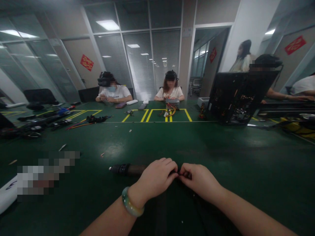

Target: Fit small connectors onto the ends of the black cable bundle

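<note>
Dark cylindrical tool (136, 170) with a silvery tip lies on the green table (236, 147), a little below the centre of the frame, its tip towards the left. The left hand (158, 177), with a mottled green bangle (129, 201) at the wrist, is curled over the tool's right end; whether it grips the tool I cannot tell. The right hand (198, 178) is just beside it, thumb and fingertips drawn together and meeting the left fingertips near the middle of the frame; what they hold, if anything, is hidden and too dark to make out. At the lower left lies a white object (7, 193), partly pixelated. Dark parts and cables (61, 119) are heaped at the middle left. Beyond the yellow lines (188, 114), two people sit, and a black case (231, 98) stands at the upper right.
</note>
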The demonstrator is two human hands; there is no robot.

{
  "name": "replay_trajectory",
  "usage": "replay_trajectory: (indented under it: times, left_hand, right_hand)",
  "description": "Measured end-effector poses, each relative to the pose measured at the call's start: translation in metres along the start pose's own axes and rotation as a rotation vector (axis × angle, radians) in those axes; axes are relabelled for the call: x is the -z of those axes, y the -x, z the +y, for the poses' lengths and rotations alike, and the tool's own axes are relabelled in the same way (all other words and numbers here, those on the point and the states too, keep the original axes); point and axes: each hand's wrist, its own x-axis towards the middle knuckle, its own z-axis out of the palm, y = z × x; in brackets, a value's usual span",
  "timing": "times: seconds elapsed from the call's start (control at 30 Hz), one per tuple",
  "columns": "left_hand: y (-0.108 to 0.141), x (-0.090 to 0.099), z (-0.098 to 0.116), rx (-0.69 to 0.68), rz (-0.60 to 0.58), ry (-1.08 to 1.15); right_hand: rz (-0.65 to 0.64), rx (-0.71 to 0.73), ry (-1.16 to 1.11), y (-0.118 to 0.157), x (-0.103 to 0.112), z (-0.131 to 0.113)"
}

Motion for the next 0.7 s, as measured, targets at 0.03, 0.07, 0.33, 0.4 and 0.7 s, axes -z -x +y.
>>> replay_trajectory:
  times: [0.03,0.07,0.33,0.4,0.7]
  left_hand:
    - [-0.0002,-0.0009,-0.0001,0.002,0.008,0.0]
    - [-0.0005,-0.0021,-0.0004,0.002,0.017,-0.001]
    - [-0.0021,-0.0065,-0.0035,0.007,0.057,-0.011]
    - [-0.0016,-0.0051,-0.0031,0.007,0.047,-0.005]
    - [-0.0009,-0.007,-0.0022,0.041,0.063,0.005]
  right_hand:
    - [0.01,0.006,0.008,-0.0005,-0.0008,0.0009]
    - [0.019,0.014,0.015,-0.0011,-0.0014,0.0017]
    - [0.026,0.012,0.013,-0.0039,-0.0003,0.0018]
    - [0.004,-0.016,-0.028,-0.0039,0.0005,0.0008]
    - [-0.026,-0.04,-0.133,-0.0012,0.0014,-0.0011]
